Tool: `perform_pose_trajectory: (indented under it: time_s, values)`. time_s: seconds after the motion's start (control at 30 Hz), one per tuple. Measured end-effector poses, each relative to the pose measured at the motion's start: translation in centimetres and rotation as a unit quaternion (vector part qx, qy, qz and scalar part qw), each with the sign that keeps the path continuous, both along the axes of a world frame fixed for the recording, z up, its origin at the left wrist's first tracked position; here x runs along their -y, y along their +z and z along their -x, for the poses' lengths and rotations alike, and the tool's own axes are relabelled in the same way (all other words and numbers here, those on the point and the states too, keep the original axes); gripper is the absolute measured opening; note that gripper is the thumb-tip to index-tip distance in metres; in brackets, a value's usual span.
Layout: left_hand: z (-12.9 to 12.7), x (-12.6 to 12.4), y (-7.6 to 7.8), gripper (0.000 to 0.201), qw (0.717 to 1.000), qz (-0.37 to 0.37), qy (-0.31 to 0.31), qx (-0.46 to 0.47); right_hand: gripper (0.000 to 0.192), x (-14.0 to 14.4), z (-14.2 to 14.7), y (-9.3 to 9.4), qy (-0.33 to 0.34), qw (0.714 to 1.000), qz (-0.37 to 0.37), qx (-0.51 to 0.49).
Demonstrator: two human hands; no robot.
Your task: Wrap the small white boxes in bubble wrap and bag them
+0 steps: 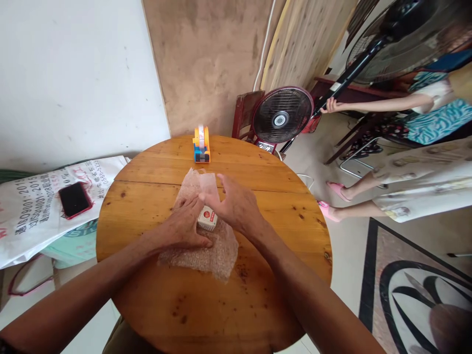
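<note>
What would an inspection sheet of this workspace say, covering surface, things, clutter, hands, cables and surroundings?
Surface: round wooden table, with dark knots.
Job's things: small box on bubble wrap; tape dispenser near the far edge.
Clutter: phone on a printed sack, left of the table.
Hands: left hand spread on the wrap beside the box; right hand at its other side, thumb and fingers apart.
Cables: white cord down the wall.
Surroundings: fan beyond the table; another person's hand grips a black pole.
</note>
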State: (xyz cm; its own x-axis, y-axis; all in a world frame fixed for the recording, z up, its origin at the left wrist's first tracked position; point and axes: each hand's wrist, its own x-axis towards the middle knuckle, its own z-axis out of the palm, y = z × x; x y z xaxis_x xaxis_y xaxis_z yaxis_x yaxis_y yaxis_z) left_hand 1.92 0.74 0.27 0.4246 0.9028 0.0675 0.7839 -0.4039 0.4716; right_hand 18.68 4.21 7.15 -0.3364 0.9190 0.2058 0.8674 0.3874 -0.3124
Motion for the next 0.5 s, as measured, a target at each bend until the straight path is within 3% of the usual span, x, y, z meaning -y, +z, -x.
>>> perform_pose_trajectory:
  time_s: [0.07,0.2,0.33,0.4,0.5]
  values:
    - [0.0,0.1,-0.2,0.098,1.000,0.001,0.003,0.012,0.060,0.0,0.6,0.0,-0.025,0.998,-0.006,0.059]
    - [0.4,0.8,-0.7,0.123,1.000,0.005,0.011,0.024,0.048,-1.4,-0.4,-1.1,-0.075,0.989,0.015,0.127]
    - [0.7,1.1,-0.8,0.126,1.000,-0.003,0.000,0.017,0.044,-2.1,-3.3,-1.6,-0.097,0.992,0.010,0.085]
    - [0.7,1.0,-0.6,0.120,1.000,-0.007,-0.007,0.012,0.033,-1.0,-4.0,-1.2,-0.064,0.997,-0.037,0.002]
    - [0.6,0.8,-0.2,0.101,1.000,-0.017,-0.016,0.020,0.021,2.4,-2.7,-0.2,0.064,0.979,-0.148,-0.122]
